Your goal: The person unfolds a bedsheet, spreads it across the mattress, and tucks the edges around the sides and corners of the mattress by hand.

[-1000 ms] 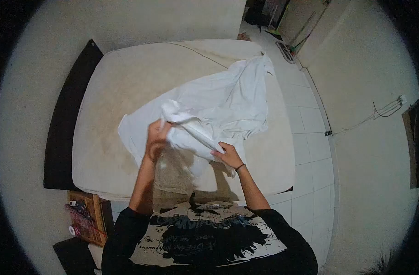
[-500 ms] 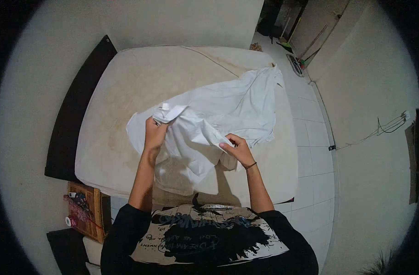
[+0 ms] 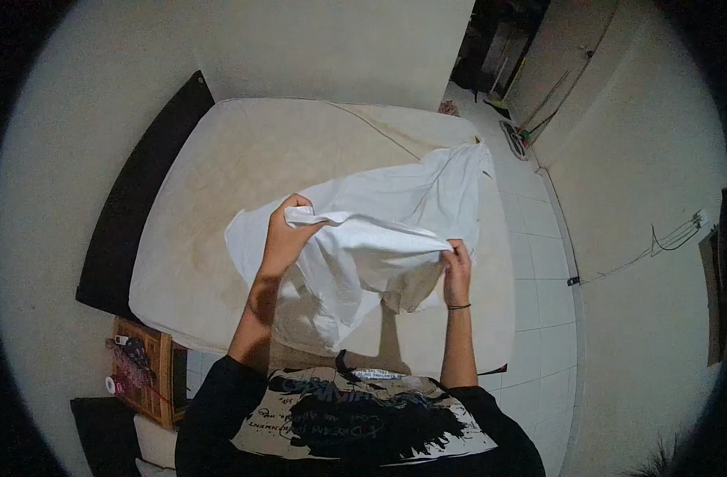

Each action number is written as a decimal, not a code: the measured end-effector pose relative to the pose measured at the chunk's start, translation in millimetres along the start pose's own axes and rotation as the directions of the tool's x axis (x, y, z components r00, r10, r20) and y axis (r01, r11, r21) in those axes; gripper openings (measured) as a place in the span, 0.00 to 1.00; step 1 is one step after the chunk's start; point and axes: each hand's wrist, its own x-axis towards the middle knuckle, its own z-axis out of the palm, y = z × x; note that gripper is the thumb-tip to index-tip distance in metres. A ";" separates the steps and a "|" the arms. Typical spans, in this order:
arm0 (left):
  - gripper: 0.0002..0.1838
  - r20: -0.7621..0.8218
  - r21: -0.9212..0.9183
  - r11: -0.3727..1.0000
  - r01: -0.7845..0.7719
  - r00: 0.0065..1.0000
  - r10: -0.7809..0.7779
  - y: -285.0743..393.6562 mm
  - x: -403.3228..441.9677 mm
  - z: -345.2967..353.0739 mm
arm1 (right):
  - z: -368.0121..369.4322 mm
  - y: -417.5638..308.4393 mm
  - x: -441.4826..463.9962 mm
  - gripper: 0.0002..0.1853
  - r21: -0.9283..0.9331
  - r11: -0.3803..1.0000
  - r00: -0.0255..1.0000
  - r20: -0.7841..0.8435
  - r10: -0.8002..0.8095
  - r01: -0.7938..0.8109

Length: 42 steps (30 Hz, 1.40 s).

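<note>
A white bed sheet (image 3: 379, 246) is bunched and partly spread over the stained cream mattress (image 3: 197, 191). My left hand (image 3: 288, 234) pinches a folded edge of the sheet near the mattress's middle. Farther right, my right hand (image 3: 456, 266) is closed on the same edge, and the cloth is stretched between the two hands. Loose folds hang below toward my body. The sheet's far right part lies over the mattress near its upper right corner.
A dark headboard (image 3: 145, 199) borders the mattress on the left. A wooden nightstand (image 3: 145, 370) with small items stands at the lower left. Tiled floor (image 3: 538, 254) runs along the right side, with a mop-like tool (image 3: 513, 139) by the wall and cables (image 3: 673, 234) on it.
My right hand has moved right and slightly down with the sheet's edge, pulling it straighter between my hands. The left hand has shifted slightly right. The whole view has tilted a little.
</note>
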 end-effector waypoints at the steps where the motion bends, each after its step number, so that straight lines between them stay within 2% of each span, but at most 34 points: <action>1: 0.09 0.068 0.023 1.000 -0.002 0.998 0.000 0.6 -1.0 -6.6 | -4.1 -3.5 0.8 0.06 -0.025 0.999 0.999 -0.028 -0.028 0.028; 3: 0.12 0.203 0.068 0.998 -0.007 0.979 -0.007 8.9 -3.3 -15.9 | -9.8 -12.0 4.2 0.06 -0.098 0.992 0.993 -0.085 -0.082 0.074; 4: 0.12 0.308 0.064 0.988 0.142 0.939 -0.155 27.3 -8.4 -21.1 | -11.8 -14.1 6.3 0.06 -0.136 0.986 0.987 -0.111 -0.113 0.097; 7: 0.12 0.392 0.095 0.994 0.046 0.917 -0.080 17.2 -7.5 -29.5 | -28.5 -20.1 13.8 0.07 -0.237 0.963 0.957 -0.226 -0.183 0.128; 10: 0.11 0.346 0.143 0.986 -0.086 0.938 0.031 6.6 -3.3 -40.7 | -44.4 -24.2 15.7 0.06 -0.199 0.973 0.938 -0.298 -0.178 0.121; 13: 0.12 0.273 0.138 0.984 0.109 0.951 -0.143 12.1 3.4 -56.9 | -54.9 -21.8 21.0 0.05 -0.259 0.947 0.927 -0.268 -0.261 0.191; 14: 0.10 0.224 0.188 0.977 0.096 0.965 -0.138 14.4 5.8 -60.3 | -56.9 -20.6 20.5 0.05 -0.288 0.938 0.935 -0.234 -0.265 0.194; 18: 0.05 0.056 0.207 0.977 -0.051 0.998 0.040 12.7 23.4 -75.2 | -52.1 -27.1 17.9 0.05 -0.541 0.813 0.938 -0.115 -0.328 0.218; 21: 0.05 0.018 0.197 0.917 -0.346 0.937 0.349 47.2 33.3 -79.8 | -47.1 -29.2 20.2 0.07 -0.580 0.790 0.938 -0.119 -0.327 0.202; 24: 0.06 -0.066 0.286 0.867 -0.408 0.894 0.443 91.8 47.8 -82.9 | -56.6 -13.1 28.5 0.09 -0.538 0.812 0.945 -0.078 -0.317 0.228; 26: 0.08 -0.138 0.424 0.806 -0.414 0.850 0.509 105.8 75.3 -102.8 | -54.9 -12.3 27.8 0.09 -0.550 0.802 0.942 -0.076 -0.327 0.234; 28: 0.10 -0.356 0.287 0.946 -0.147 0.901 0.248 128.5 93.9 -117.3 | -55.4 -11.9 26.7 0.09 -0.555 0.800 0.942 -0.084 -0.325 0.226; 30: 0.14 -0.392 0.171 0.933 -0.318 0.847 0.360 130.5 120.2 -139.3 | -58.2 -10.1 25.9 0.09 -0.556 0.806 0.946 -0.101 -0.308 0.203; 33: 0.16 -0.475 0.300 0.866 -0.400 0.725 0.499 130.9 158.5 -177.9 | -69.2 1.9 26.8 0.09 -0.538 0.825 0.953 -0.122 -0.278 0.172; 36: 0.17 -0.567 0.165 0.874 -0.458 0.681 0.464 126.3 187.2 -211.9 | -63.1 -3.8 22.3 0.07 -0.554 0.808 0.955 -0.077 -0.288 0.199; 39: 0.18 -0.651 0.206 0.901 -0.382 0.633 0.418 89.4 215.8 -249.0 | -50.6 -3.3 20.2 0.05 -0.574 0.792 0.959 -0.040 -0.282 0.208; 40: 0.18 -0.623 0.265 0.903 -0.339 0.654 0.429 67.2 221.5 -255.1 | -39.6 -11.9 17.7 0.05 -0.599 0.771 0.959 -0.018 -0.282 0.215; 41: 0.17 -0.584 0.470 0.868 -0.162 0.680 0.443 54.0 214.8 -241.3 | -34.8 -11.8 15.0 0.05 -0.591 0.790 0.974 -0.030 -0.225 0.164; 42: 0.16 -0.547 0.646 0.763 0.019 0.709 0.445 37.7 206.2 -227.4 | -31.5 -11.5 11.8 0.06 -0.582 0.805 0.985 -0.041 -0.168 0.113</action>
